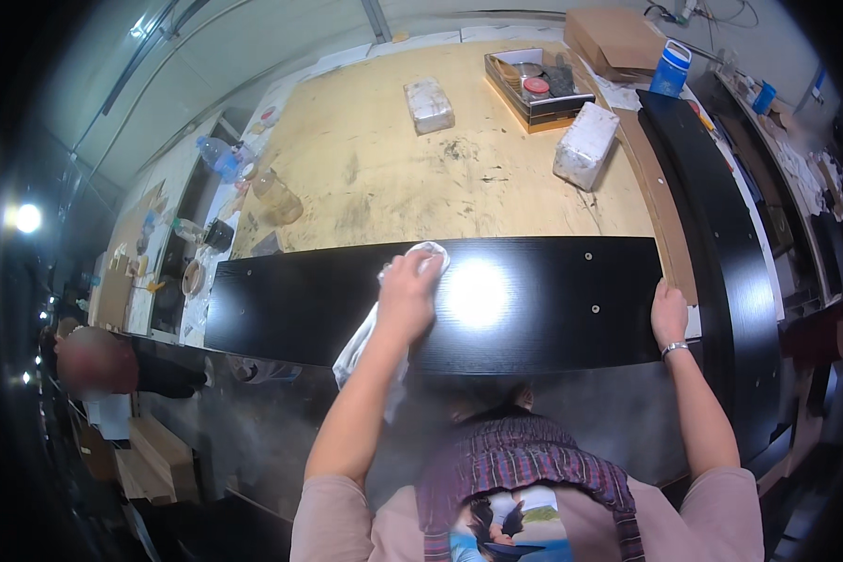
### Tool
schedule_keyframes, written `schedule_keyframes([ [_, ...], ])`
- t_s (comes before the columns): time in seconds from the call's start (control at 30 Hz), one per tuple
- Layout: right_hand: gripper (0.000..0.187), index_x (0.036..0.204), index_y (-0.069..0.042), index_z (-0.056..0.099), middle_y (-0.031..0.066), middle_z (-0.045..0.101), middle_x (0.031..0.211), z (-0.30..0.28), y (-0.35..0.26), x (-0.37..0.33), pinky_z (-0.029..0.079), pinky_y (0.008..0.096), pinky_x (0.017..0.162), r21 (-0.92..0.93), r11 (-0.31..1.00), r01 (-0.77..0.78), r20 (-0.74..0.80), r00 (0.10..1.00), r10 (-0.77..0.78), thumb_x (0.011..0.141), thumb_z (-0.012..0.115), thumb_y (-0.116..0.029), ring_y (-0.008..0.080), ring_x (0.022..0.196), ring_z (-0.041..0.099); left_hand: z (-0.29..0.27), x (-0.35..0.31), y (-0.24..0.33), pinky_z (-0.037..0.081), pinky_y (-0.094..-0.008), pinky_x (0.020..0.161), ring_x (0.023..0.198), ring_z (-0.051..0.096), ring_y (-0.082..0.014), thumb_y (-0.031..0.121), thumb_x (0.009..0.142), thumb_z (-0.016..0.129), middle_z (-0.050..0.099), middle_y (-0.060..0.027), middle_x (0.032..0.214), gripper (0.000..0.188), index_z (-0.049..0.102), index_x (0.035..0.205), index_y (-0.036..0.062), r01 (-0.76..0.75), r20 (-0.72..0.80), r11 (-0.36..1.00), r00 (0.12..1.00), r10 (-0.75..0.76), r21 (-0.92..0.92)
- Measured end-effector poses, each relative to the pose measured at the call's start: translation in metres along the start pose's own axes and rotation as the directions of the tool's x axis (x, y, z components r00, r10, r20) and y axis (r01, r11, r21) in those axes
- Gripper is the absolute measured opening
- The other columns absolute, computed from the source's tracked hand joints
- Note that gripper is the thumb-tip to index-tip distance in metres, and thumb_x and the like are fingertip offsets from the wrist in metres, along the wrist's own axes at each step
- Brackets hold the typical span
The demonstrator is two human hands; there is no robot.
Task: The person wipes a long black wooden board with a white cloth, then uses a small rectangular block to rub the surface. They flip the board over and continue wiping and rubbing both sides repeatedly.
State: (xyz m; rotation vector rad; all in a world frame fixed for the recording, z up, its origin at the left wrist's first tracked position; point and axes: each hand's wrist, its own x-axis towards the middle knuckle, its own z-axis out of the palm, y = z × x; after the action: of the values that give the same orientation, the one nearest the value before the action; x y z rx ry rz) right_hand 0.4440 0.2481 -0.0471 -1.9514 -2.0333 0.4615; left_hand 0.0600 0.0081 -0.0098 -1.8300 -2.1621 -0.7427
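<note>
A long black board point(525, 328) with a faint wood grain lies across the near edge of the worktable, a bright glare on its middle. Small round metal fittings show near its right end and fainter ones near its left. My left hand point(410, 286) is closed on a white cloth point(361, 342) and presses it to the board left of the glare; the cloth's loose end hangs over the near edge. At the board's right end, my right hand point(668, 314) grips the edge, fingers partly hidden.
White wrapped blocks point(429, 105) point(586, 145) and an open box point(534, 117) of small items sit on the stained tabletop point(365, 178). More black boards point(712, 206) are stacked at right, near a blue bottle point(671, 70). Plastic bottles point(276, 197) stand left. Another person point(103, 361) is at far left.
</note>
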Motion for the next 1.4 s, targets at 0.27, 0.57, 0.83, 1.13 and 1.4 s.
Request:
schedule_keyframes([
  [0.27, 0.059, 0.086, 0.009, 0.069, 0.0324, 0.067, 0.089, -0.002, -0.004, -0.005, 0.050, 0.0565, 0.078, 0.057, 0.997, 0.051, -0.028, 0.998, -0.049, 0.105, 0.040, -0.038, 0.0515, 0.087, 0.064, 0.003, 0.025, -0.013, 0.050, -0.0451, 0.088, 0.099, 0.060, -0.0371, -0.007, 0.076, 0.058, 0.064, -0.0154, 0.109, 0.045, 0.075, 0.113, 0.0116, 0.022, 0.117, 0.995, 0.993, -0.034, 0.100],
  [0.57, 0.060, 0.084, 0.009, 0.070, 0.0327, 0.067, 0.086, 0.000, -0.007, -0.007, 0.051, 0.0567, 0.077, 0.033, 0.998, 0.057, -0.047, 0.997, -0.055, 0.104, 0.041, -0.039, 0.0520, 0.085, 0.065, 0.008, 0.024, -0.036, 0.050, -0.0425, 0.086, 0.098, 0.060, -0.0327, -0.007, 0.075, 0.058, 0.065, -0.0113, 0.110, 0.051, 0.074, 0.118, 0.0151, -0.074, 0.175, 0.963, 0.984, 0.029, 0.257],
  [0.83, 0.060, 0.079, 0.011, 0.060, 0.0281, 0.059, 0.068, -0.002, 0.003, 0.000, 0.045, 0.0483, 0.068, 0.301, 0.954, 0.005, 0.032, 0.999, -0.015, 0.101, 0.049, -0.044, 0.0355, 0.066, 0.062, 0.000, 0.003, 0.010, 0.050, -0.0497, 0.081, 0.095, 0.058, -0.0392, -0.004, 0.082, 0.060, 0.061, -0.0188, 0.109, 0.039, 0.068, 0.120, 0.0059, -0.071, 0.174, 0.993, 0.983, 0.053, 0.098],
  [1.13, 0.051, 0.074, 0.004, 0.064, 0.0156, 0.064, 0.067, 0.013, 0.039, 0.025, 0.047, 0.0433, 0.066, 0.573, 0.802, -0.169, 0.291, 0.957, -0.006, 0.098, 0.059, -0.040, 0.0282, 0.066, 0.063, 0.076, 0.040, 0.266, 0.045, -0.0445, 0.087, 0.100, 0.054, -0.0313, 0.005, 0.079, 0.062, 0.057, -0.0131, 0.114, 0.046, 0.063, 0.125, 0.0021, -0.510, 0.246, 0.682, 0.677, 0.694, -0.524],
  [1.4, 0.038, 0.081, 0.001, 0.067, 0.0037, 0.058, 0.066, -0.023, 0.036, 0.051, 0.043, 0.0344, 0.056, 0.494, 0.832, -0.251, 0.564, 0.821, -0.087, 0.097, 0.066, -0.033, 0.0144, 0.059, 0.052, 0.089, 0.051, 0.282, 0.040, -0.0486, 0.108, 0.126, 0.050, -0.0321, 0.008, 0.085, 0.056, 0.056, -0.0156, 0.126, 0.050, 0.057, 0.134, -0.0022, -0.634, 0.168, 0.641, 0.641, 0.749, -0.433],
])
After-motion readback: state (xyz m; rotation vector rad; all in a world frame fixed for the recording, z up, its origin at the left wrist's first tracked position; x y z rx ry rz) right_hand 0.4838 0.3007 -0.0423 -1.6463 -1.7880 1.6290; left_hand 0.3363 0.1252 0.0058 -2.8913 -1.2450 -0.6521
